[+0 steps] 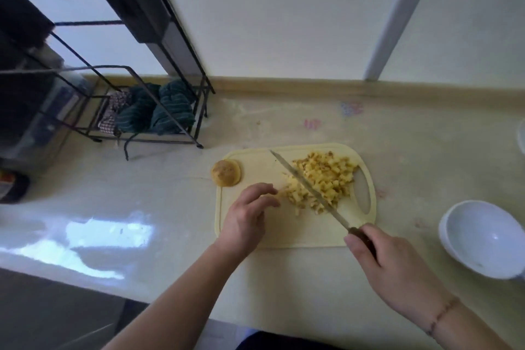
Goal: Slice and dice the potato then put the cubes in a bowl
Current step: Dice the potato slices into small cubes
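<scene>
A pale yellow cutting board (255, 159) lies on the counter with a heap of diced potato cubes (321, 179) on its right half. A round potato end piece (226, 172) sits at the board's far left corner. My right hand (397, 267) grips the dark handle of a long knife (306, 186), whose blade lies slanted across the cubes. My left hand (245, 217) rests on the board left of the heap, fingers curled, fingertips touching a few uncut strips. A white bowl (483, 239) stands empty to the right of the board.
A black wire rack (147, 111) holding dark green striped cloths stands at the back left of the counter. Dark appliances fill the far left. A wall runs along the back; the counter's front edge is near my body.
</scene>
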The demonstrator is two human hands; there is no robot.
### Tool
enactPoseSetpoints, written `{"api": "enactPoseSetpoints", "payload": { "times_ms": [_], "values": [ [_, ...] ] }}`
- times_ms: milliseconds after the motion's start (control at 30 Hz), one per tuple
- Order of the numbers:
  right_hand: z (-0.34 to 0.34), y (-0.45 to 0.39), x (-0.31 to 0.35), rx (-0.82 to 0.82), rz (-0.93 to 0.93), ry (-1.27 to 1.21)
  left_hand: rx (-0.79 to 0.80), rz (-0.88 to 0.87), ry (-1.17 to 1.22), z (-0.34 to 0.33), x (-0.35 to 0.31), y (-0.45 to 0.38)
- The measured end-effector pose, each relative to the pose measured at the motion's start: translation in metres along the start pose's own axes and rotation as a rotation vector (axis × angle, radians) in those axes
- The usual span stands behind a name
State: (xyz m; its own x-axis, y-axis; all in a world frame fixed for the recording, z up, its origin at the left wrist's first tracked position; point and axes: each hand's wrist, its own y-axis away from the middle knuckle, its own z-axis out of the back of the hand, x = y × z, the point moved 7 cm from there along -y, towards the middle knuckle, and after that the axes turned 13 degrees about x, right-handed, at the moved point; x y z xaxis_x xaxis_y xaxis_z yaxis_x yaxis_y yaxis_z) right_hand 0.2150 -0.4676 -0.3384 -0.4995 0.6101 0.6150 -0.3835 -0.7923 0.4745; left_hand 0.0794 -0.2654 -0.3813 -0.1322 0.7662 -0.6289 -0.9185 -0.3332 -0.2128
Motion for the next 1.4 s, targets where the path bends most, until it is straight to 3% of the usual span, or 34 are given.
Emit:
{"api": "enactPoseSetpoints", "payload": {
  "times_ms": [100,167,300,500,833,1067,1200,1300,1400],
  "values": [
    [0.007,-0.001,0.0,-0.058,0.018,0.235,-0.191,0.11,0.015,0.026,-0.008,0.018],
    [0.009,-0.004,-0.002,-0.082,0.063,0.332,-0.242,0.056,0.032,0.039,-0.029,0.017],
    [0.009,-0.005,-0.001,-0.081,0.111,0.516,0.003,-0.119,-0.055,0.032,-0.061,-0.012],
    [0.012,0.005,0.016,-0.06,0.126,0.721,0.385,0.079,-0.241,-0.008,-0.049,-0.051],
    [0.009,0.009,0.018,0.039,0.081,0.778,0.535,0.246,-0.138,-0.033,-0.033,-0.076],
    [0.013,0.016,0.021,0.086,0.069,0.751,0.496,0.266,-0.08,-0.035,-0.029,-0.085],
    [0.015,0.018,0.015,0.091,0.068,0.722,0.453,0.193,-0.034,-0.029,-0.024,-0.083],
    [0.023,0.024,0.008,0.077,0.047,0.659,0.313,0.144,-0.107,-0.003,-0.014,-0.081],
    [0.029,0.026,-0.002,-0.009,0.037,0.558,0.127,0.299,-0.24,0.044,0.018,-0.067]
  ]
}}
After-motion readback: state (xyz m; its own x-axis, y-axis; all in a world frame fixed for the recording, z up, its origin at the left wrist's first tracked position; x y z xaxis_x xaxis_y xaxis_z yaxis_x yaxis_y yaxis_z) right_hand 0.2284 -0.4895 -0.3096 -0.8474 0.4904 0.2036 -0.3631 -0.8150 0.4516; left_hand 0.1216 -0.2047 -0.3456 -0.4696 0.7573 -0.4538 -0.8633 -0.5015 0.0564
